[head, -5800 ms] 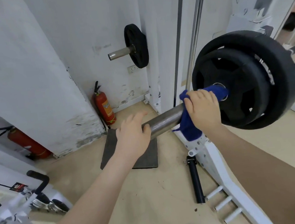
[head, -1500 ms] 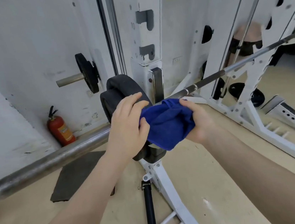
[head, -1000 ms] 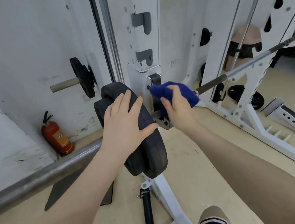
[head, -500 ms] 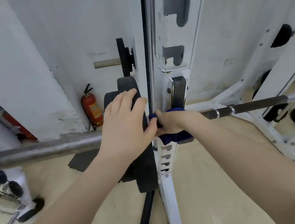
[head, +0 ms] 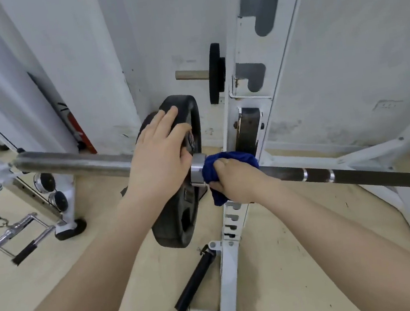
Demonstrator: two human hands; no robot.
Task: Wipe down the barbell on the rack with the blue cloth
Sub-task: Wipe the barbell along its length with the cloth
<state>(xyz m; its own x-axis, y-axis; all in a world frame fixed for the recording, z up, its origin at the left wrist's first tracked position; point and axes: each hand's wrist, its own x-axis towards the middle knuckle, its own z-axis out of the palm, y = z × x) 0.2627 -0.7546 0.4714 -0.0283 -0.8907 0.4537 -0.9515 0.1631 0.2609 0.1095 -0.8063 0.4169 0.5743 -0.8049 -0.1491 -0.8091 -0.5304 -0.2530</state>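
1. Two hands are used: the left hand (head: 159, 158) lies flat on the black plate (head: 179, 210).
2. The blue cloth (head: 228, 162) is squeezed round the barbell (head: 356, 175) by the right hand (head: 238, 179), beside the rack (head: 243, 99).
3. The cloth should be kept tight and slid slowly along.

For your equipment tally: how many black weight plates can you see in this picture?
3. Two weight plates sit together on the barbell: the nearer under the left hand, another behind it. A third hangs on the wall peg. Others may be hidden.

Bright, even indoor light fills the view; shadows are soft. The wide lens bows the rack upright (head: 238, 79) and walls. Detail is mildly soft throughout.
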